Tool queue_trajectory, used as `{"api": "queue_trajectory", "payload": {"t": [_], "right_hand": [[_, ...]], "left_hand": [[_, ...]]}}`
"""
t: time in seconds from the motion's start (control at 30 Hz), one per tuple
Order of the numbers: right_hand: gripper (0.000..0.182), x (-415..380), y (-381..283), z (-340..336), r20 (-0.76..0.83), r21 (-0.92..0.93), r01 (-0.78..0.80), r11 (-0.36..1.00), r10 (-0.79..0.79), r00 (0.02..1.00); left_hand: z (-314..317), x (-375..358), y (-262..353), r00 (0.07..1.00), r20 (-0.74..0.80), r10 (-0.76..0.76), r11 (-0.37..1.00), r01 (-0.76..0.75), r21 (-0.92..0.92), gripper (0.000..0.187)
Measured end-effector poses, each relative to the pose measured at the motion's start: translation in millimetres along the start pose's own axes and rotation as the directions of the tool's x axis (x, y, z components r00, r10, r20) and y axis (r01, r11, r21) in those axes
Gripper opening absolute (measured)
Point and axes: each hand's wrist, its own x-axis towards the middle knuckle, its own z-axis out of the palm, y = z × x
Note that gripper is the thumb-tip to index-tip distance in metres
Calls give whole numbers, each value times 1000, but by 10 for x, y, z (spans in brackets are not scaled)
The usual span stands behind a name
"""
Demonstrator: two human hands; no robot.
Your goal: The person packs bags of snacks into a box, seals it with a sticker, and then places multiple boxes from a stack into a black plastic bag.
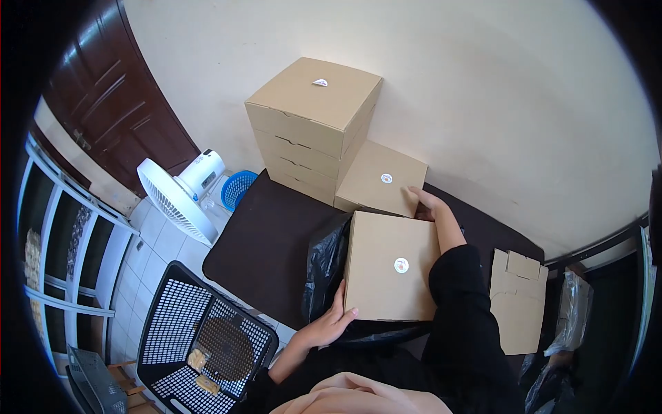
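A brown cardboard box (386,241) with a round white sticker stands in front of me, with a black plastic bag (323,265) around its left and near sides. My left hand (331,323) grips the box's near left side, thumb up along the edge. Around its far right corner curls my right hand (433,207); one finger stretches over a second cardboard box (383,169) behind, and the other fingers are partly hidden. Left of that second box rises a stack of cardboard boxes (314,96) with a loose sticker on top.
These boxes are on a dark-covered table (269,238). A flattened cardboard box (517,303) lies at its right end, near clear plastic (571,310). To the left are a white fan (181,196), a blue basket (238,188) and a black mesh chair (172,310) holding small packets.
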Motion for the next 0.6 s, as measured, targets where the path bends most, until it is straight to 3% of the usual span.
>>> {"api": "queue_trajectory", "payload": {"t": [0.17, 0.23, 0.43, 0.53, 0.6], "right_hand": [[72, 93, 43, -108, 11, 76, -39, 996, 38, 999], [81, -5, 28, -31, 77, 208, 44, 977, -61, 995], [90, -13, 9, -93, 230, 250, -28, 968, -31, 973], [93, -172, -42, -22, 139, 222, 34, 975, -66, 988], [94, -54, -4, -60, 199, 268, 19, 963, -74, 977]], "left_hand": [[-6, 14, -4, 1000, 11, 14, 1000, -14, -1, 72], [-4, 17, -9, 1000, 6, 20, 1000, -20, -5, 72], [-7, 16, -27, 999, 14, 41, 999, -41, -13, 72], [-7, 18, -56, 999, 17, 43, 999, -42, -12, 72], [2, 21, -73, 999, 15, 44, 999, -44, -10, 72]]}}
